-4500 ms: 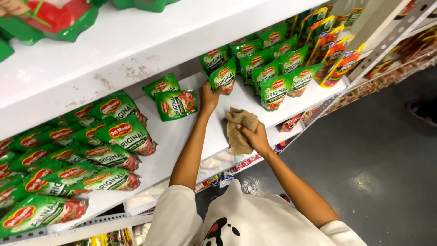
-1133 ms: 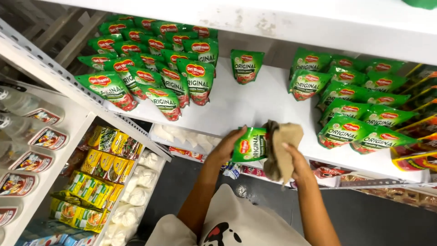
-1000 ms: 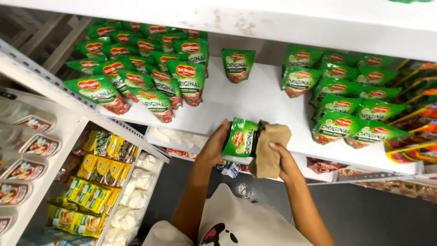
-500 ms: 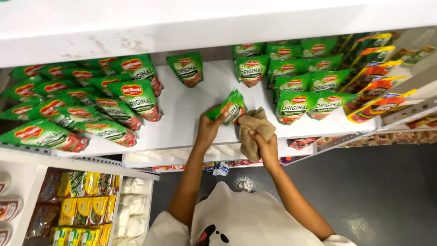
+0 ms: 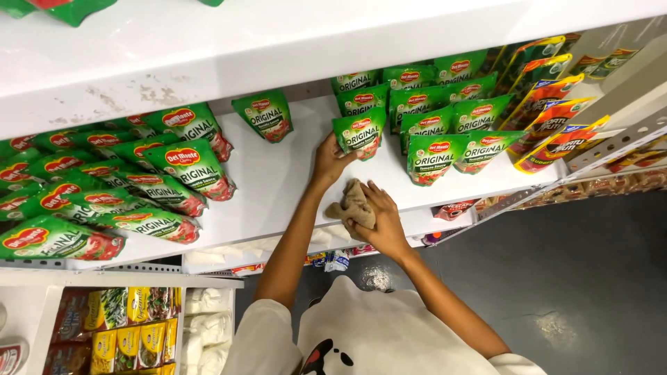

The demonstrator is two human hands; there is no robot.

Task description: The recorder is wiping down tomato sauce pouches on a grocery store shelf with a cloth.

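With my left hand [image 5: 332, 157] closed on a green sauce pouch [image 5: 360, 134] at the white shelf [image 5: 278, 182], I set it upright w/ its row, while my right hand [image 5: 381, 221] gripped a bunched tan cloth [image 5: 354, 205] flat on the shelf's front edge.

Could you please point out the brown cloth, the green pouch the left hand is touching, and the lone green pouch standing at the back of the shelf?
brown cloth [image 5: 354, 203], head view, crumpled middle.
green pouch [image 5: 361, 135], head view, front face.
lone green pouch [image 5: 265, 115], head view, front face.
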